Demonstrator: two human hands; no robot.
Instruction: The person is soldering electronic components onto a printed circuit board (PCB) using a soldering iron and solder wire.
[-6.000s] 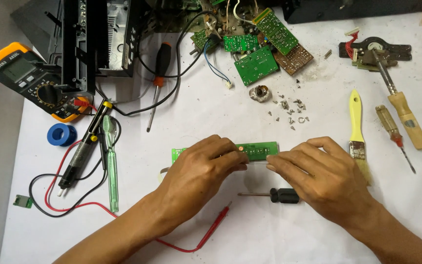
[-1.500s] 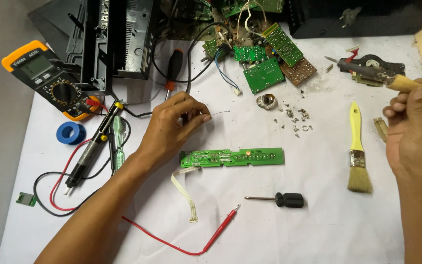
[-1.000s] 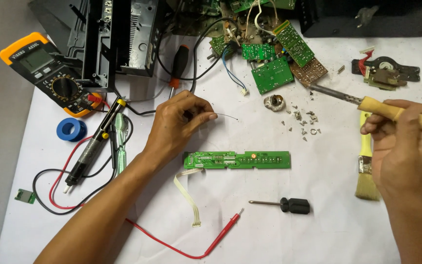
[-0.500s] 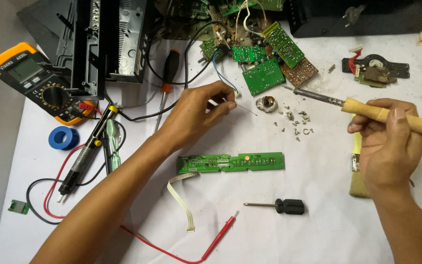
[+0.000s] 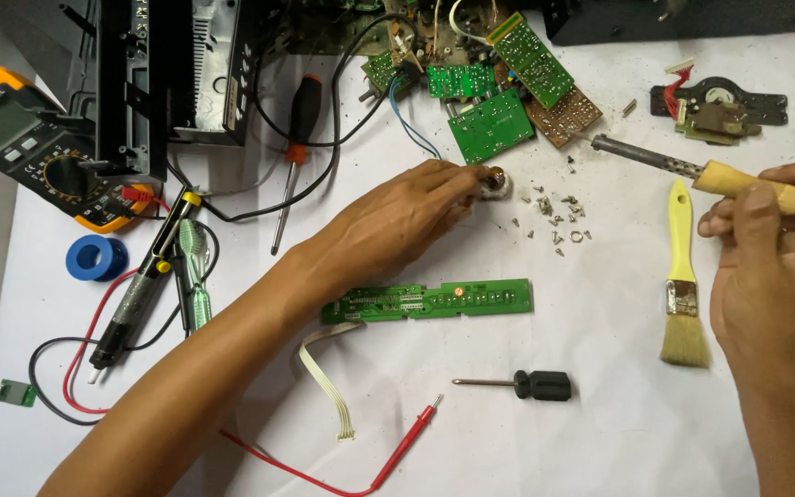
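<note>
Screwdriver [image 5: 524, 384] with a black handle lies nearest your edge of the tabletop [image 5: 618, 442], the long green circuit board [image 5: 430, 300] just beyond it. Your right hand [image 5: 770, 276] grips the wooden-handled soldering iron [image 5: 692, 171] by the right edge. Farther in, your left hand [image 5: 397, 225] pinches what looks like a small solder spool [image 5: 497, 184]; loose screws [image 5: 556, 216] lie just beside it.

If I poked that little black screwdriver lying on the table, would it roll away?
Probably a bit. The small black-handled screwdriver has a round-looking handle and lies flat on the smooth white table, free of both hands, so a sideways poke could roll it. It looks stiff and likely light, given its thin shaft.
</note>
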